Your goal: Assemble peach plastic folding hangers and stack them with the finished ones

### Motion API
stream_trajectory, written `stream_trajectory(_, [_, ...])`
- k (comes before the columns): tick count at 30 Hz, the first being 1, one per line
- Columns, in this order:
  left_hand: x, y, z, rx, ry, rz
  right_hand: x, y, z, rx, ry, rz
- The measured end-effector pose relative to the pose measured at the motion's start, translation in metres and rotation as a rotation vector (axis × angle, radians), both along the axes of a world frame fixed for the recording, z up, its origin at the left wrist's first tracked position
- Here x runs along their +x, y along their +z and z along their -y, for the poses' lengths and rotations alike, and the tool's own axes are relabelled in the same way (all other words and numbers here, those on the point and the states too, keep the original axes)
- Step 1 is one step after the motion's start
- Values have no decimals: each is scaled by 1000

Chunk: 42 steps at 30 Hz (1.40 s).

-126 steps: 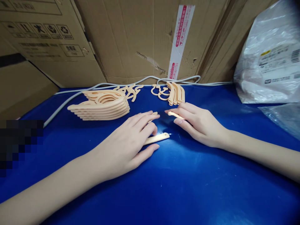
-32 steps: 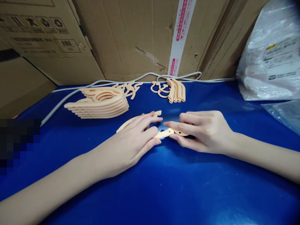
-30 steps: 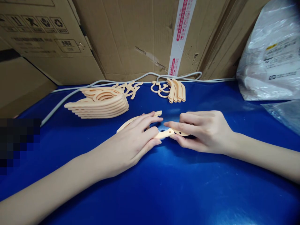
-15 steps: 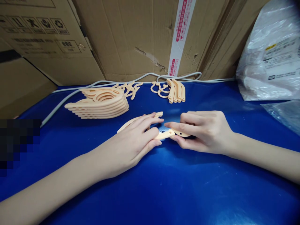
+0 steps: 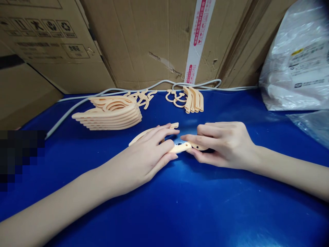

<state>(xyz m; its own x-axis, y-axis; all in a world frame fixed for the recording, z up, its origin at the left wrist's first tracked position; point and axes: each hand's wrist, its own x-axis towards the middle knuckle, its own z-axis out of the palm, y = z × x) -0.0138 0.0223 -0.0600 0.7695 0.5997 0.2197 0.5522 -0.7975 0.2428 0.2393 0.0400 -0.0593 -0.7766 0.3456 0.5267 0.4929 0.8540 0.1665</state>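
Note:
My left hand (image 5: 144,157) lies over a peach plastic hanger piece (image 5: 141,134) on the blue table (image 5: 180,206), its fingers pressing the piece's near arm (image 5: 180,148). My right hand (image 5: 223,144) pinches a second peach piece (image 5: 199,146) whose end meets the left piece's end between the two hands. Most of both pieces is hidden under the fingers.
A stack of finished peach hangers (image 5: 109,115) lies at the back left, with loose hooks (image 5: 144,96) behind it. More hooks and curved arms (image 5: 191,99) lie at the back centre. A white cable (image 5: 84,101) runs along cardboard boxes (image 5: 144,41). A plastic bag (image 5: 295,61) sits at the right.
Since the oldest frame my right hand drew nearer and brought its piece against the one under my left hand. Over the last second both hands have held still.

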Motion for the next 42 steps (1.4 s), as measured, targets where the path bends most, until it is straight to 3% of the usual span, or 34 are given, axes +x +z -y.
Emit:
stream_trajectory(7, [1, 1, 0, 2, 8, 15, 0, 0, -1, -361, -10, -73])
stream_trajectory(18, [1, 0, -1, -21, 10, 21, -2, 4, 0, -617, -29, -97])
stream_trajectory(23, [1, 0, -1, -24, 0, 11, -4, 6, 2, -612, -13, -82])
stream_trajectory(28, [0, 1, -1, -52, 4, 1, -2, 5, 3, -439, 0, -53])
stream_trajectory(32, [-1, 4, 0, -167, 14, 78, -2, 4, 0, -386, 34, 3])
stream_trajectory(37, [-5, 11, 0, -338, 149, 297, -1, 4, -5, -434, 65, 59])
stream_trajectory(42, [-13, 17, -8, -202, 209, 217, 3, 6, -9, -423, 103, 87])
